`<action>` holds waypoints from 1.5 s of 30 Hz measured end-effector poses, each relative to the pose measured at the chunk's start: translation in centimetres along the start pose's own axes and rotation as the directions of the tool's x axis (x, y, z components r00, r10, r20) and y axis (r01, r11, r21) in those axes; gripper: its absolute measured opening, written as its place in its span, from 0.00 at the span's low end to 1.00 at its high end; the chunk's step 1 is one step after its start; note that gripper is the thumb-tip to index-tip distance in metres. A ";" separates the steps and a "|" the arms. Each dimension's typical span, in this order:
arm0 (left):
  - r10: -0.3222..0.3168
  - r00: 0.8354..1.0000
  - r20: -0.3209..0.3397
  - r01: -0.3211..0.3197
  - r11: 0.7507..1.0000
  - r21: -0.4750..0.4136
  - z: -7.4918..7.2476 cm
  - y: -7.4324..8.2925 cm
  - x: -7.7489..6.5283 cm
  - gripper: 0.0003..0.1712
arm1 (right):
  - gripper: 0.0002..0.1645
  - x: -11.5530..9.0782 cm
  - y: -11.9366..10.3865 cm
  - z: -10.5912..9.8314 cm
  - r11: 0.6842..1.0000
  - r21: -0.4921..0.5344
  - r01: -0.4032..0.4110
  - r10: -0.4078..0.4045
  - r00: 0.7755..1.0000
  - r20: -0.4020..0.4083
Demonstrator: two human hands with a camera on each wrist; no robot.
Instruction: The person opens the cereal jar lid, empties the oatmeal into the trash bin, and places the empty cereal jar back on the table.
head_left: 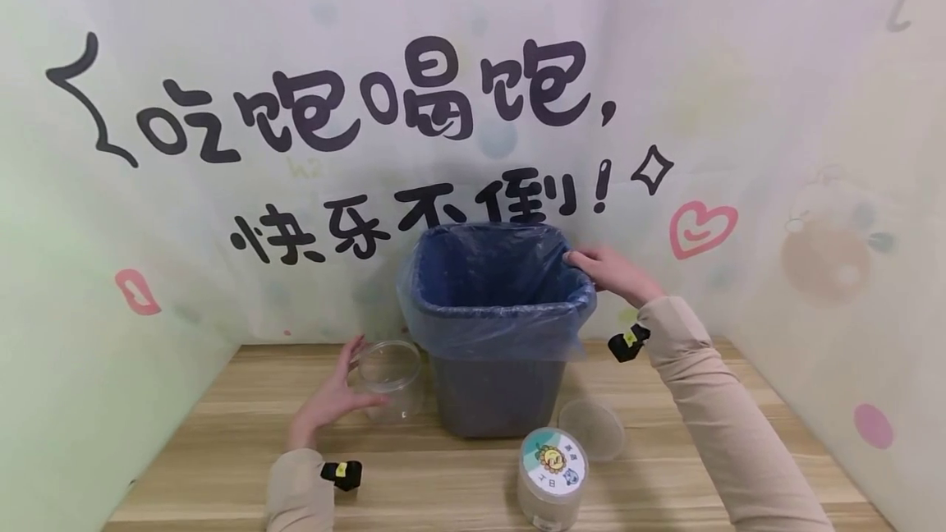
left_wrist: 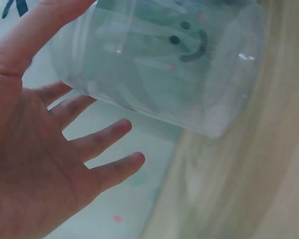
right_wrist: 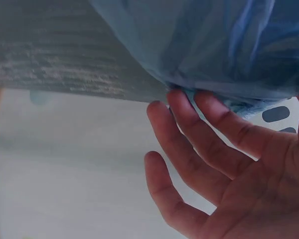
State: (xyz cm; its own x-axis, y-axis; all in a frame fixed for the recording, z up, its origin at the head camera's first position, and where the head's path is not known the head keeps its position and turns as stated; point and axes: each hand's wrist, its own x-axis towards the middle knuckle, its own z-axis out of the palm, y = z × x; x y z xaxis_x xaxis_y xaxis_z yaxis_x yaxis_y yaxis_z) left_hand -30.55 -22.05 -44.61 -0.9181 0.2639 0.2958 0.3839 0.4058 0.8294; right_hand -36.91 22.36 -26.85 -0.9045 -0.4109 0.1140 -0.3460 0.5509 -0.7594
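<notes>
A grey bin (head_left: 497,396) lined with a blue plastic bag (head_left: 502,327) stands upright on the table. My right hand (head_left: 609,269) grips its right rim, thumb over the bagged edge and fingers outside; in the right wrist view fingertips (right_wrist: 182,102) touch the bag's underside. To the bin's left, my left hand (head_left: 332,392) spreads around the near left side of a clear, lidless plastic jar (head_left: 395,392). In the left wrist view, the thumb overlaps the jar (left_wrist: 154,64) and two fingertips are at its edge, while the other two fingers extend free.
A second clear jar (head_left: 550,499), with a sunflower sticker on its top, stands at the front. Between it and the bin's right side lies a round clear lid (head_left: 593,429). Behind the wooden table (head_left: 414,483) hangs a printed backdrop (head_left: 355,6).
</notes>
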 end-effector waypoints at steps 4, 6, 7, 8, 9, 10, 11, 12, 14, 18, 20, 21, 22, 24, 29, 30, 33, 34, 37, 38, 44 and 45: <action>0.030 0.999 -0.011 -0.029 0.999 0.038 -0.6 1.4 -0.2 0.65 | 0.23 0.1 0.1 0.5 1.000 0.008 0.013 -0.013 0.999 -0.031; 0.047 0.999 -0.013 -0.046 0.996 0.077 -0.9 2.1 -0.3 0.65 | 0.23 0.1 0.1 0.7 1.000 0.012 0.010 -0.010 0.998 -0.055; 0.056 0.998 -0.015 -0.055 0.993 0.103 -1.0 2.5 -0.3 0.65 | 0.22 0.1 0.2 0.8 1.000 0.016 0.009 -0.008 0.998 -0.066; 0.063 0.998 -0.014 -0.061 0.990 0.126 -1.0 2.9 -0.3 0.64 | 0.22 0.1 0.2 0.9 1.000 0.022 0.009 -0.007 0.997 -0.078; 0.070 0.997 -0.015 -0.067 0.987 0.149 -1.1 3.3 -0.3 0.64 | 0.22 0.1 0.3 0.9 1.000 0.024 0.007 -0.004 0.996 -0.092; 0.077 0.997 -0.014 -0.073 0.982 0.176 -1.1 3.7 -0.3 0.63 | 0.22 0.1 0.3 1.0 1.000 0.030 0.009 -0.005 0.995 -0.104; 0.085 0.996 -0.008 -0.081 0.975 0.208 -1.0 4.0 -0.3 0.62 | 0.22 0.0 0.4 1.1 0.999 0.035 0.013 -0.009 0.993 -0.117; 0.098 0.995 0.004 -0.096 0.966 0.239 -0.9 4.4 -0.2 0.61 | 0.23 0.0 0.5 1.1 0.999 0.042 0.020 -0.014 0.992 -0.129; 0.124 0.992 0.032 -0.128 0.944 0.304 -0.5 5.2 -0.2 0.59 | 0.26 -0.2 0.7 1.2 0.997 0.066 0.025 -0.014 0.988 -0.151; 0.192 0.977 0.089 -0.212 0.887 0.411 0.3 6.1 -0.1 0.55 | 0.36 -0.8 1.4 1.2 0.989 0.144 0.017 0.006 0.988 -0.153; 0.216 0.971 0.100 -0.238 0.860 0.452 0.5 6.3 -0.3 0.55 | 0.40 -1.2 1.8 1.3 0.983 0.181 0.011 0.015 0.990 -0.142; 0.226 0.968 0.104 -0.249 0.848 0.469 0.6 6.4 -0.4 0.54 | 0.41 -1.3 2.0 1.4 0.979 0.201 0.016 0.013 0.990 -0.141; 0.233 0.966 0.110 -0.257 0.837 0.484 0.7 6.5 -0.5 0.54 | 0.42 -1.4 2.3 1.4 0.978 0.210 0.020 0.012 0.989 -0.150; 0.244 0.962 0.125 -0.273 0.819 0.505 0.8 6.6 -0.7 0.54 | 0.42 -1.6 2.9 1.6 0.972 0.231 0.034 0.005 0.986 -0.167; 0.280 0.941 0.191 -0.339 0.786 0.518 1.4 7.2 -1.2 0.53 | 0.40 -2.3 5.1 2.3 0.969 0.241 0.047 0.005 0.977 -0.213; 0.294 0.933 0.208 -0.360 0.773 0.523 1.5 7.3 -1.4 0.52 | 0.39 -2.5 5.6 2.6 0.970 0.237 0.047 0.004 0.978 -0.211; 0.329 0.909 0.255 -0.416 0.743 0.524 2.0 7.4 -2.0 0.52 | 0.34 -3.2 7.1 3.7 0.970 0.235 0.060 -0.011 0.979 -0.202; 0.329 0.905 0.269 -0.424 0.741 0.521 2.2 7.4 -2.3 0.52 | 0.32 -3.5 7.6 4.1 0.970 0.236 0.058 -0.012 0.981 -0.195; 0.302 0.901 0.311 -0.426 0.745 0.512 2.7 7.5 -2.9 0.51 | 0.26 -4.3 9.1 5.1 0.978 0.198 0.065 -0.029 0.983 -0.182; 0.286 0.904 0.317 -0.418 0.749 0.515 2.9 7.6 -3.1 0.51 | 0.24 -4.5 9.5 5.5 0.982 0.176 0.065 -0.031 0.981 -0.192; 0.294 0.901 0.320 -0.429 0.715 0.552 3.8 8.0 -3.5 0.49 | 0.16 -5.0 11.2 6.9 0.992 0.086 0.090 -0.070 0.974 -0.216; 0.315 0.892 0.323 -0.448 0.706 0.549 4.0 8.1 -3.5 0.49 | 0.15 -5.1 11.4 7.1 0.991 0.088 0.099 -0.078 0.974 -0.211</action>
State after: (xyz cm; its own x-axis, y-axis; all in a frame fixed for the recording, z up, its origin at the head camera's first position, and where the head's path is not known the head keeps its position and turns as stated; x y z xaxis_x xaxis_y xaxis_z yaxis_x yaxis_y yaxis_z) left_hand -23.85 -16.16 -40.82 -0.6663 0.6458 0.3727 0.7363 0.6487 0.1925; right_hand -34.49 25.57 -40.61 -0.9068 -0.2900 0.3061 -0.4105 0.4412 -0.7980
